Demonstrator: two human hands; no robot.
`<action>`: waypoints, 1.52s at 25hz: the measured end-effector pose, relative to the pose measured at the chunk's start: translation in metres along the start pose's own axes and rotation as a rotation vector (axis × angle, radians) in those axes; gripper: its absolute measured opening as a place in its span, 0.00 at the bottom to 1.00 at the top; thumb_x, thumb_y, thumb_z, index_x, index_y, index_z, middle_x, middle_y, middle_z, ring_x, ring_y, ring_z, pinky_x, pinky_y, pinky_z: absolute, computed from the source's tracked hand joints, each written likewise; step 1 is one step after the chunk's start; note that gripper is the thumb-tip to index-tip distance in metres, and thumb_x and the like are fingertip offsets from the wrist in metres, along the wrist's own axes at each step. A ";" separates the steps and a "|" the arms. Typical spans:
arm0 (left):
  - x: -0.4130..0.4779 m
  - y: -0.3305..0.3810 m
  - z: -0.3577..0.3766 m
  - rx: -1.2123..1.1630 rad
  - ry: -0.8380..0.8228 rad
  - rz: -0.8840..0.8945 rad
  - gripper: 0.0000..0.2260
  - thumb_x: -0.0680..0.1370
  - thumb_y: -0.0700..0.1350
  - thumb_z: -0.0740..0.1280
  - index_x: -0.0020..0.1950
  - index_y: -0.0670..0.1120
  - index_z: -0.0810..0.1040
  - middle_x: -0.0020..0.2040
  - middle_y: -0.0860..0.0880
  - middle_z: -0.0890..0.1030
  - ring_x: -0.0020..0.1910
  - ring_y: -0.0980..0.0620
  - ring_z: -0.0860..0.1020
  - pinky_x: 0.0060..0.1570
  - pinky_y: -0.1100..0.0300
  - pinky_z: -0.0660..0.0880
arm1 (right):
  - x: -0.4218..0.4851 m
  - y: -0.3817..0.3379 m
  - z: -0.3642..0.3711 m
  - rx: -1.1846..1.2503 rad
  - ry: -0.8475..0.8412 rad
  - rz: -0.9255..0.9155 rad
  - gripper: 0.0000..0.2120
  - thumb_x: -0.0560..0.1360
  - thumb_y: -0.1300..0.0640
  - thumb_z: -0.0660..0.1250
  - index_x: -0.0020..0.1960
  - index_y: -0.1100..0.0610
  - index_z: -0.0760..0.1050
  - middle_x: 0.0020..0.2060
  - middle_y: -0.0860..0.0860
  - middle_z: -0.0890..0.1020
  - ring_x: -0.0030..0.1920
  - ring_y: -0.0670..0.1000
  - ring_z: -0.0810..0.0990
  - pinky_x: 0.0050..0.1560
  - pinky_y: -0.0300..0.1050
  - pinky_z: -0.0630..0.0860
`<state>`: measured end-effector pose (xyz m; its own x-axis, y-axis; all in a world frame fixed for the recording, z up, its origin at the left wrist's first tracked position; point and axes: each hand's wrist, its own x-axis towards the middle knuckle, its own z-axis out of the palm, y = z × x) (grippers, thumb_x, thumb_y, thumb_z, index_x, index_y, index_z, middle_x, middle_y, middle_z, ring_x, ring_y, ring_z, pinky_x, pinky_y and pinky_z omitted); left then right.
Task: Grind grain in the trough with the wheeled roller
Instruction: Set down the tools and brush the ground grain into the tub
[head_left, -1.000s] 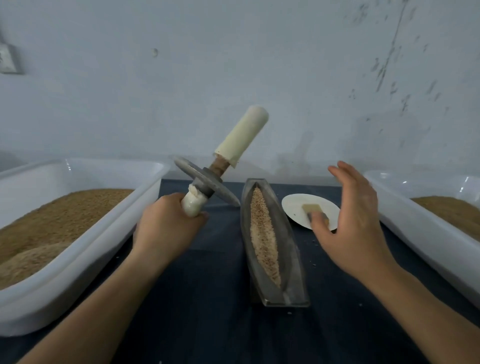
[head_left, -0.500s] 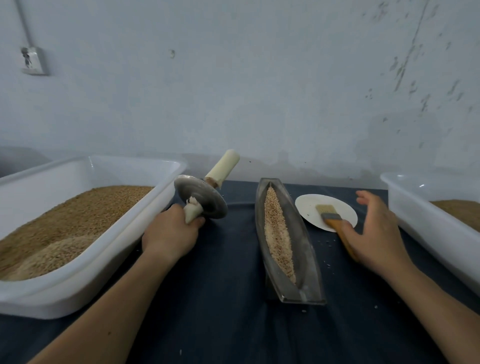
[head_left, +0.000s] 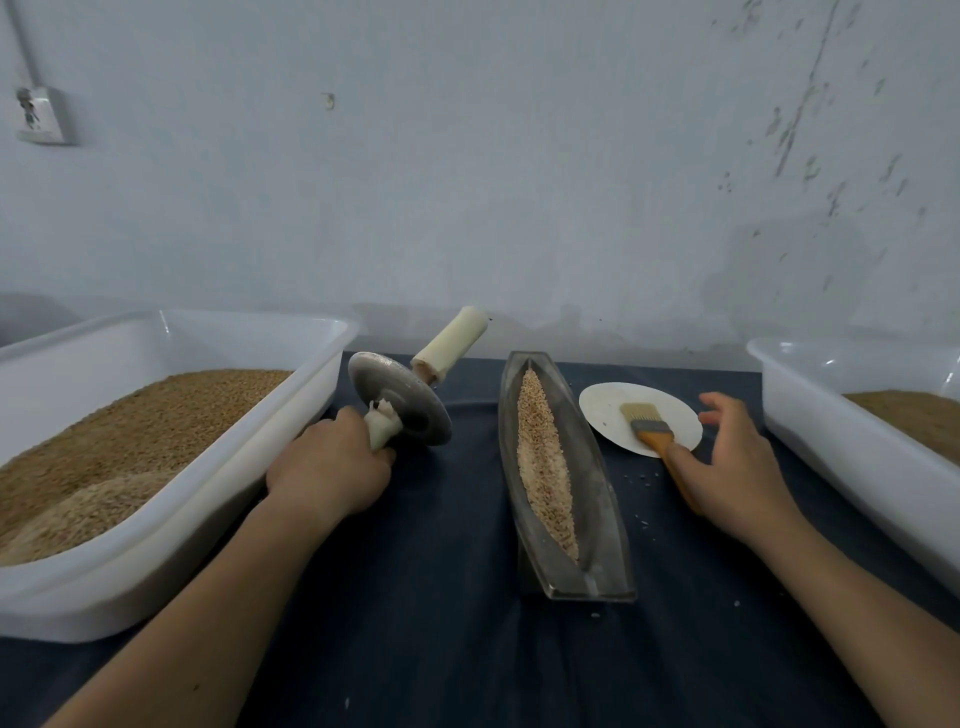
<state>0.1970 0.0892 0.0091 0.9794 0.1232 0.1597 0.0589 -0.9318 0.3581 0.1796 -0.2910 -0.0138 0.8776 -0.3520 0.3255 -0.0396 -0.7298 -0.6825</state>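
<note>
The wheeled roller (head_left: 400, 397) is a grey metal disc on an axle with pale handles, and it is tilted with its far handle pointing up and right. My left hand (head_left: 332, 467) grips its near handle, left of the trough. The narrow boat-shaped metal trough (head_left: 597, 467) lies lengthwise in the middle and holds a strip of tan grain (head_left: 540, 457). My right hand (head_left: 737, 467) hovers over the orange handle of a brush (head_left: 647, 421), fingers spread and relaxed; the handle's end is hidden under my palm.
The brush bristles lie on a small white plate (head_left: 602, 410) right of the trough. A large white tub (head_left: 249, 452) of grain stands at the left, another tub (head_left: 831, 431) at the right. A dark blue cloth (head_left: 441, 597) covers the table, with a few spilt grains.
My left hand has brought the roller down from a raised, steep tilt to low beside the left tub. My right hand has dropped from mid-air to the brush handle.
</note>
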 end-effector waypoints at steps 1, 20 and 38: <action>-0.002 0.001 -0.001 0.013 0.000 0.001 0.16 0.78 0.56 0.64 0.59 0.49 0.70 0.54 0.46 0.78 0.51 0.46 0.78 0.54 0.46 0.77 | 0.000 0.000 0.000 -0.001 -0.004 0.001 0.37 0.73 0.35 0.70 0.75 0.47 0.60 0.69 0.50 0.73 0.69 0.58 0.69 0.66 0.63 0.70; -0.007 0.012 -0.003 -0.019 0.056 0.092 0.15 0.78 0.56 0.62 0.60 0.52 0.64 0.51 0.49 0.76 0.45 0.51 0.76 0.42 0.52 0.74 | -0.002 -0.002 0.000 -0.034 -0.034 -0.001 0.35 0.74 0.34 0.69 0.74 0.47 0.60 0.68 0.51 0.73 0.67 0.58 0.70 0.64 0.63 0.71; -0.097 0.035 -0.066 0.173 0.293 0.155 0.21 0.70 0.74 0.51 0.43 0.60 0.72 0.36 0.60 0.77 0.34 0.61 0.73 0.30 0.60 0.70 | -0.001 0.003 0.003 -0.088 -0.037 -0.027 0.32 0.75 0.41 0.71 0.73 0.47 0.60 0.66 0.51 0.73 0.62 0.57 0.74 0.58 0.63 0.76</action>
<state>0.0910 0.0666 0.0665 0.8843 0.0455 0.4648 -0.0291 -0.9879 0.1522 0.1803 -0.2912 -0.0177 0.8958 -0.3109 0.3177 -0.0561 -0.7880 -0.6131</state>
